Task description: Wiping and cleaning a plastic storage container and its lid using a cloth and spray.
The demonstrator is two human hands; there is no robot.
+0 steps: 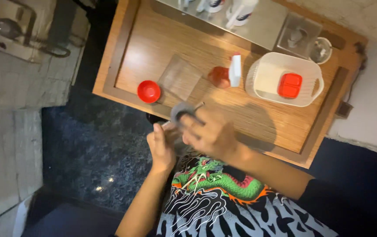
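Observation:
My left hand is closed around a clear glass-like container, held just off the near edge of the wooden table. My right hand is blurred and lies over the container's top. Its fingers curl on a grey round object, from which a thin metal stick pokes out. Both hands are close together in front of my chest.
On the table are a red round lid, a clear square plastic piece, and a red item with a white cap. A white basket holds a red box. At the back is a metal tray with bottles. Dark floor lies to the left.

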